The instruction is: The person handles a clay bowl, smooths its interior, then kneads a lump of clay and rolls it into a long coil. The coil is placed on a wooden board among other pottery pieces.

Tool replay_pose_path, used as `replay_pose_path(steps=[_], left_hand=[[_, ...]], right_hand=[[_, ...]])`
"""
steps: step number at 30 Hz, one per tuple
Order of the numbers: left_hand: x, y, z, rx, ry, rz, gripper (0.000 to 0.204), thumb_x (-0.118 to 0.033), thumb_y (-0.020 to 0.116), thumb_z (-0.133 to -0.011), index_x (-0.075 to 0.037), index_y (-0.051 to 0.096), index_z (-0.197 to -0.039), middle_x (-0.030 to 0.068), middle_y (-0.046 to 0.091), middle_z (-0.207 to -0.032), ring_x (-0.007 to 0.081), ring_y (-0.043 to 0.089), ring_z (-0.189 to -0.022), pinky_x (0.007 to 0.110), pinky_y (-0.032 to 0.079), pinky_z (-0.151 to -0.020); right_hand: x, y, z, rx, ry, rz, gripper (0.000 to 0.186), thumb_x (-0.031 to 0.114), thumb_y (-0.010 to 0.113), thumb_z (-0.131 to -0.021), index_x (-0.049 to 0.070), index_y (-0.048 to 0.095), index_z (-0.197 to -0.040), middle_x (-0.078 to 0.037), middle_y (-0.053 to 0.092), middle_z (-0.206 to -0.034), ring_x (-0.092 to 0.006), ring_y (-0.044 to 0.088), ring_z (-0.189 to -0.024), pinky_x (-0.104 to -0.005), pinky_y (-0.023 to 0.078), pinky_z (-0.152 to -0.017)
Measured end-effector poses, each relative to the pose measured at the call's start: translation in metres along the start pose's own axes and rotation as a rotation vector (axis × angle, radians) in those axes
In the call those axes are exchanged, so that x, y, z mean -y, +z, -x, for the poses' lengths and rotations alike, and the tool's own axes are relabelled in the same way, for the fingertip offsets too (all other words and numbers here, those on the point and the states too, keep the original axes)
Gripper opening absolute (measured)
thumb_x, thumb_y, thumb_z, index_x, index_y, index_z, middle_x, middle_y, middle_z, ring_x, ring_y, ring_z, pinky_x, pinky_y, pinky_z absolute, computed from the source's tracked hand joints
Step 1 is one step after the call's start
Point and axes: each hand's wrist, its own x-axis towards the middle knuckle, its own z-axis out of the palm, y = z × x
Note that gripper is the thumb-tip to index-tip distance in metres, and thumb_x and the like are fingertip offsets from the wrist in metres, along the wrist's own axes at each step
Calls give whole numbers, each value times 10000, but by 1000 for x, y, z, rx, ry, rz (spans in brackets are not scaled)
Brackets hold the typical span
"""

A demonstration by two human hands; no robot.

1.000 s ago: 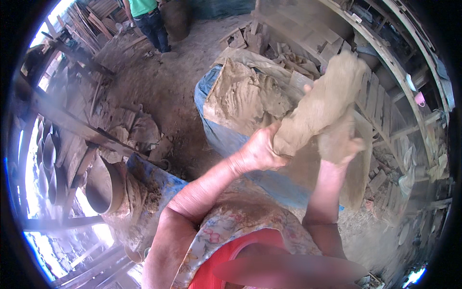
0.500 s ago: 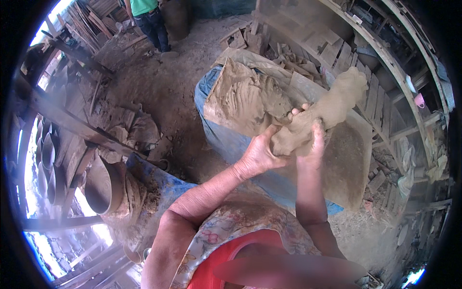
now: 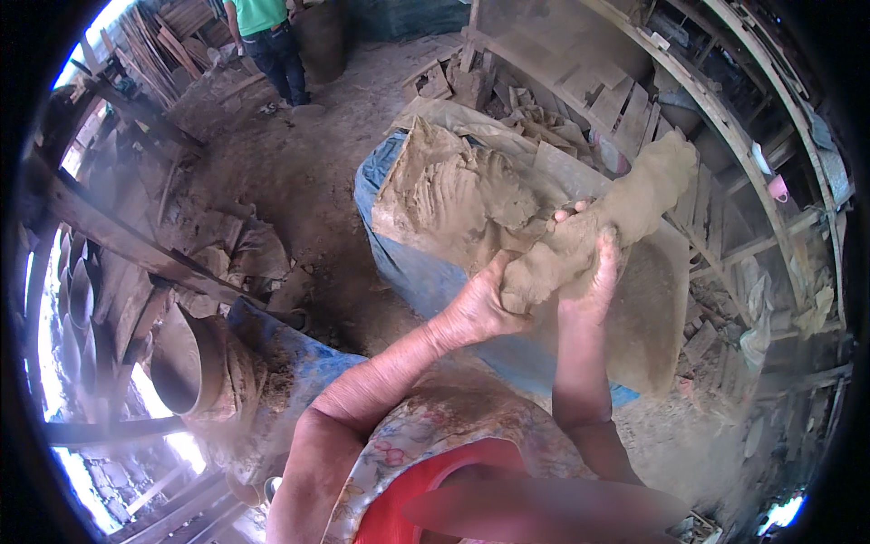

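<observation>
A thick, uneven roll of wet clay (image 3: 625, 208) is held up in front of me, slanting from lower left to upper right. My left hand (image 3: 486, 297) is closed round its near left end, the thumb lying along the top. Under and against its middle, my right hand (image 3: 591, 267) grips with the thumb on the near side and fingertips showing beyond the far edge. Below the roll, a mass of clay (image 3: 453, 181) with ridged finger marks sits on a worktable (image 3: 652, 335) draped with blue plastic sheeting (image 3: 408, 254).
A large clay pot (image 3: 190, 358) stands at left beside another blue sheet (image 3: 317, 354). Wooden beams (image 3: 145, 240) cross the left side. Loose boards (image 3: 625, 113) and rubble lie beyond the table. A person (image 3: 272, 50) in a green shirt stands at the far left.
Both hands still hold the clay roll, which has shifted and turned only slightly. The whole view has moved a little, so the surroundings sit slightly farther left.
</observation>
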Motion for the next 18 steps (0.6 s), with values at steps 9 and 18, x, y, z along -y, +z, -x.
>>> replay_pose_path(steps=[9, 18], left_hand=[[-20, -10, -10, -207, 292, -10, 1061, -317, 830, -662, 13, 162, -1418, 202, 430, -1339, 254, 426, -1237, 360, 340, -1034], [11, -5, -13, -110, 232, 317, 756, -332, 722, -800, 43, 331, -1328, 98, 574, -1146, 134, 520, -1041, 289, 413, -917]], right_hand=[[0, 7, 5, 74, 61, 322, 834, 422, 660, -796, 35, 222, -1391, -185, 458, -1270, -313, 480, -1173, -443, 428, -979], [-12, 7, -5, 117, 285, 236, 737, 192, 690, -767, -15, 297, -1355, -201, 510, -1229, -320, 534, -1120, -438, 435, -976]])
